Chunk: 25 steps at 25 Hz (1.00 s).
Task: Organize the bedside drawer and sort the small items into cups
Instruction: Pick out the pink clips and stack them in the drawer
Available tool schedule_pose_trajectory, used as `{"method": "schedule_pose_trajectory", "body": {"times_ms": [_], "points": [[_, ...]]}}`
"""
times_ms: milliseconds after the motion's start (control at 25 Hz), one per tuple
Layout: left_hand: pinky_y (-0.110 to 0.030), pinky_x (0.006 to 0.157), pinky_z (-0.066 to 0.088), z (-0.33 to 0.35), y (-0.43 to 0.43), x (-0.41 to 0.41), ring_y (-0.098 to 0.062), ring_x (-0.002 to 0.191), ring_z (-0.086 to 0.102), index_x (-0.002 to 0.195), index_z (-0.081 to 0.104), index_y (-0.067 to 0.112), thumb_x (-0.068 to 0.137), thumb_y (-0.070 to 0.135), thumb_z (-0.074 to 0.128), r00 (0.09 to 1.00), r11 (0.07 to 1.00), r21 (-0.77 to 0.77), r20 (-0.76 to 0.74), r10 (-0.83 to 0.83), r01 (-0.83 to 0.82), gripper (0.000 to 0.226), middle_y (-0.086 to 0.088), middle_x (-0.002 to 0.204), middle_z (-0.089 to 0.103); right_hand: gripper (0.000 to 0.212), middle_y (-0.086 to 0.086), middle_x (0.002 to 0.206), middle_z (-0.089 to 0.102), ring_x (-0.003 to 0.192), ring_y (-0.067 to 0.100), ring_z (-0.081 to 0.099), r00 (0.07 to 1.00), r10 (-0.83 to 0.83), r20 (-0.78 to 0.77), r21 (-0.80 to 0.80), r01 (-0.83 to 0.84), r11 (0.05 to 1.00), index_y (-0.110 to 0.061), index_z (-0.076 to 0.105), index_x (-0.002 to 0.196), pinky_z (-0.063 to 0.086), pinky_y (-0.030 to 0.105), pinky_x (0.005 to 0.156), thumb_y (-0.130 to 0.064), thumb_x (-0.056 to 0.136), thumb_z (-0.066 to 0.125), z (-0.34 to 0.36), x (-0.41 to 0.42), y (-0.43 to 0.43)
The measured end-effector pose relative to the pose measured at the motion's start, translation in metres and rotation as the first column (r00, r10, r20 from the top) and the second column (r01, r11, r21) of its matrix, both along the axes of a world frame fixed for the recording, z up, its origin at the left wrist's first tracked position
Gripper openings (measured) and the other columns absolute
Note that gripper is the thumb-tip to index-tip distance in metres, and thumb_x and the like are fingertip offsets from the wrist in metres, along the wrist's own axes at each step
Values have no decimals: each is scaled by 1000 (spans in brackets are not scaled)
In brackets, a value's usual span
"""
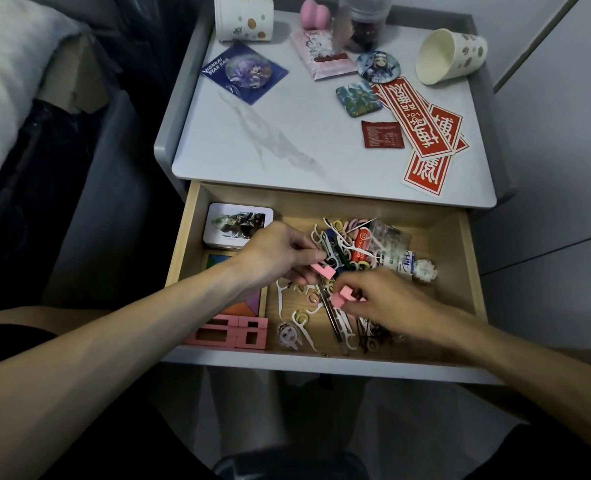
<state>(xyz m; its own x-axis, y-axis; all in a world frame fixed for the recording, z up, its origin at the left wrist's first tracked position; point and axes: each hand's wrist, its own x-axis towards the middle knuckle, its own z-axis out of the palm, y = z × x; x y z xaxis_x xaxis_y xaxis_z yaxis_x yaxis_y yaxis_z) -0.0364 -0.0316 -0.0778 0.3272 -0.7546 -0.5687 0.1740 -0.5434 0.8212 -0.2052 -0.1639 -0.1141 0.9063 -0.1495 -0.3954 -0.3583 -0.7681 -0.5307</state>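
Pale wall (pixel 564 98), dark bed (pixel 89 220), dim light

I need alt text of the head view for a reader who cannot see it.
Inside an open drawer of small clutter, the left hand pinches one pink block and the right hand a second pink block. On the nightstand top, one paper cup stands and another lies on its side.

We see a white far paper cup (pixel 244 17) and a white tipped paper cup (pixel 451 57), both spotted with brown and gold dots. The nightstand top (pixel 287 150) is white, veined pale grey, and the stickers (pixel 422 133) are red with white lettering. In the light wooden drawer (pixel 460 271) we find pink blocks (pixel 228 332), white floss picks (pixel 282 299) and pastel pink and yellow hair ties (pixel 347 226).
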Motion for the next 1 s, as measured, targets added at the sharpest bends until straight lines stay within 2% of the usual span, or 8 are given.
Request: {"method": "schedule_pose_trajectory", "body": {"times_ms": [120, 200, 280, 480, 640, 800, 880, 1000], "points": [[-20, 60, 58, 2, 1, 2, -17, 64, 69, 95, 69, -6, 90, 4, 66, 1000, 1000, -13, -5, 19, -19, 11, -18, 80, 72, 13, 1, 90, 66, 68, 8, 69, 934, -358, -14, 347, 341, 874, -17, 61, 107, 57, 21, 60, -16, 95, 61, 24, 8, -7], [-19, 61, 58, 3, 1, 1, -16, 65, 71, 97, 68, -7, 89, 5, 68, 999, 999, -23, -36, 25, -26, 15, -18, 81, 73, 12, 9, 94, 66, 73, 18, 72, 901, -433, -12, 439, 394, 807, -14, 59, 108, 62, 34, 65, -13, 96, 59, 37, 15, -8], [-19, 62, 59, 5, 2, -1, -16, 66, 72, 100, 69, -6, 88, 7, 68, 997, 999, -35, -80, 21, -23, 18, -16, 79, 73, 12, 7, 96, 67, 75, 15, 73, 912, -410, 26, 405, 366, 838, -15, 59, 108, 62, 35, 64, -12, 97, 58, 43, 22, -3], [-19, 63, 59, 6, 2, -3, -18, 71, 74, 101, 71, -4, 88, 12, 69, 992, 998, -65, -124, -6, -2, 21, -20, 84, 74, 11, -21, 80, 51, 71, -20, 54, 958, -141, 251, -25, 152, 988, -18, 67, 105, 40, 2, 60, -15, 95, 62, 47, 31, 10], [-19, 60, 59, 6, 2, -3, -19, 67, 73, 101, 71, -4, 90, 17, 68, 994, 996, -83, -110, 5, -14, 24, -24, 86, 73, 13, -20, 68, 54, 62, -8, 57, 947, -195, 256, -14, 206, 979, -20, 69, 106, 38, 7, 52, -21, 93, 67, 49, 34, 11], [-20, 60, 59, 9, 2, -2, -18, 64, 72, 97, 72, -2, 91, 15, 66, 997, 995, -90, -77, 25, -32, 19, -22, 83, 74, 17, -6, 73, 67, 60, 10, 59, 911, -395, 117, 299, 347, 889, -21, 71, 104, 44, 22, 53, -26, 88, 72, 48, 35, 1], [-18, 57, 57, 10, 2, -2, -17, 62, 71, 97, 71, -1, 93, 14, 65, 995, 993, -96, -70, 64, -71, 17, -19, 80, 74, 23, -6, 68, 65, 59, 8, 55, 859, -512, 3, 497, 443, 746, -18, 70, 110, 40, 17, 48, -22, 87, 74, 47, 32, -2], [-19, 61, 59, 10, 2, -2, -16, 66, 72, 100, 70, -1, 94, 13, 63, 988, 986, -96, -87, 128, -136, 17, -17, 81, 75, 26, -5, 66, 64, 57, 7, 54, 807, -588, -61, 597, 502, 626, -14, 70, 110, 37, 13, 44, -14, 85, 75, 47, 29, 1]]}}
